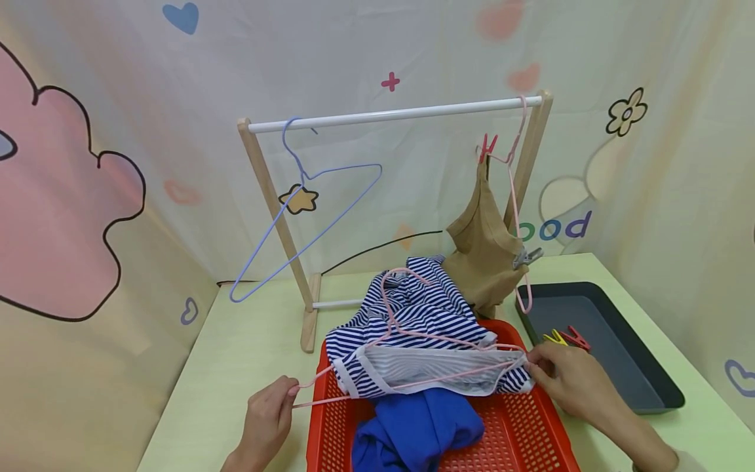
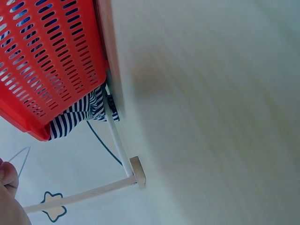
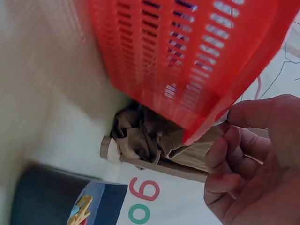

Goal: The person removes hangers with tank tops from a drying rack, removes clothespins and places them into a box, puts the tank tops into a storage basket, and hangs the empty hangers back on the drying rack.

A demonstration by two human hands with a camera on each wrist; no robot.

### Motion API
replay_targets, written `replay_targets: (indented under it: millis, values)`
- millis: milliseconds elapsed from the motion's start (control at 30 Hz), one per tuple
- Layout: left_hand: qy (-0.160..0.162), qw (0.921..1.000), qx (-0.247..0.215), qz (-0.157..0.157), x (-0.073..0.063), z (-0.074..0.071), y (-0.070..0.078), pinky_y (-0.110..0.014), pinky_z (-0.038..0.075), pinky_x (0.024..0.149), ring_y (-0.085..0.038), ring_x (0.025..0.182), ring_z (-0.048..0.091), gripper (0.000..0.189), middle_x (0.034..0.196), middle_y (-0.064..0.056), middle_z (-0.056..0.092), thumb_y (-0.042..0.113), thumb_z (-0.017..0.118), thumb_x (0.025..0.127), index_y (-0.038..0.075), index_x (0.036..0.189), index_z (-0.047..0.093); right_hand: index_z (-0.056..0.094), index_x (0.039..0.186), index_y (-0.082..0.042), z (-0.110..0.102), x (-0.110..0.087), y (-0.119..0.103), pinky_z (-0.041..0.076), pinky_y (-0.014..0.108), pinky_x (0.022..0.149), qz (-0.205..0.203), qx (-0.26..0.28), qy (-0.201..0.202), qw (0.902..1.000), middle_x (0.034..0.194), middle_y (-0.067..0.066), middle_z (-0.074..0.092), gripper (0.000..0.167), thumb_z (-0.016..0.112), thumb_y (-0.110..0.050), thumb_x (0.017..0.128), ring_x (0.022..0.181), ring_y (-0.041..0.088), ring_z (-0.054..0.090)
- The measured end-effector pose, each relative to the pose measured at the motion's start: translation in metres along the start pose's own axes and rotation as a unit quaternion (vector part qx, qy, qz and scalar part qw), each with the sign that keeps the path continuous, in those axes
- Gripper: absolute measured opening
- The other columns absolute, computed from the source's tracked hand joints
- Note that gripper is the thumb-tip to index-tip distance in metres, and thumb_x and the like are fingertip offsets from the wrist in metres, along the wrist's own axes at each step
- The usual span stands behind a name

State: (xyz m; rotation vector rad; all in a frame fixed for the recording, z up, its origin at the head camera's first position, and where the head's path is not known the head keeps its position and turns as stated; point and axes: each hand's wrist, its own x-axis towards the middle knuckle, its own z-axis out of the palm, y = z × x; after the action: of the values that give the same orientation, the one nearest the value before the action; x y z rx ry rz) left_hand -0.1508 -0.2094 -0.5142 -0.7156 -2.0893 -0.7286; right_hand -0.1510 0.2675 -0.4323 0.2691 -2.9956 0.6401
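My left hand (image 1: 267, 416) grips the left end of a pink hanger (image 1: 321, 401), thumb and fingers pinched round the wire. The hanger runs through the opening of a navy-and-white striped top (image 1: 433, 301), its hook pointing toward the rack. At the other end, my right hand (image 1: 580, 380) pinches the top's white-trimmed edge between thumb and finger; the right wrist view shows this white cloth at the fingertips. The top is draped over the far part of a red basket (image 1: 539, 439). Blue cloth (image 1: 419, 426) lies inside the basket, nearer me.
Behind the basket stands a rack with a white bar (image 1: 395, 115). From it hang a blue hanger (image 1: 336, 226) and a second pink hanger (image 1: 513, 196) with a brown garment (image 1: 486, 262) clipped on. A dark tray (image 1: 625, 367) with red and yellow clothespins (image 1: 575, 337) stands right.
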Motion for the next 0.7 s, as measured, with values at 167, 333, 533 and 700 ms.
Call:
replay_targets:
  millis: [167,333,533,700]
  values:
    - [-0.003,1.0,0.001,-0.002,0.002,0.0,0.002,-0.011,0.035,0.052,0.001,0.058,0.039,0.032,0.065,0.006,0.049,0.027,0.043,0.104,0.007,0.085,0.06,0.073,0.093,-0.019,0.003,-0.002,-0.004,0.052,0.024,0.065,-0.03,0.005,-0.029,0.9991,0.08,-0.008,0.062,0.012,0.077,-0.025,0.083,0.071,0.008,0.053]
    - [-0.01,0.9999,0.006,0.004,0.003,0.0,0.003,-0.012,0.036,0.052,0.002,0.059,0.04,0.03,0.067,0.006,0.05,0.026,0.045,0.104,0.007,0.087,0.06,0.073,0.094,-0.024,0.003,-0.006,-0.005,0.057,0.026,0.071,-0.065,0.005,-0.017,0.9977,0.086,-0.013,0.066,0.012,0.077,-0.03,0.084,0.074,0.002,0.056]
    - [-0.015,0.9998,0.01,0.009,0.006,-0.001,0.003,-0.013,0.038,0.053,0.001,0.06,0.042,0.027,0.068,0.007,0.052,0.025,0.048,0.103,0.007,0.088,0.061,0.073,0.094,-0.02,-0.002,-0.011,-0.003,0.049,0.017,0.058,-0.067,0.028,0.118,0.9904,0.081,-0.012,0.065,0.01,0.077,-0.02,0.085,0.066,0.0,0.049]
    - [-0.025,0.9995,0.015,0.007,0.009,-0.002,0.005,-0.012,0.041,0.055,0.002,0.061,0.043,0.02,0.069,0.008,0.054,0.022,0.054,0.1,0.009,0.089,0.063,0.072,0.102,-0.018,-0.001,-0.01,0.0,0.049,0.02,0.057,-0.088,0.026,0.184,0.9786,0.089,-0.008,0.066,0.016,0.075,-0.019,0.086,0.071,0.005,0.052]
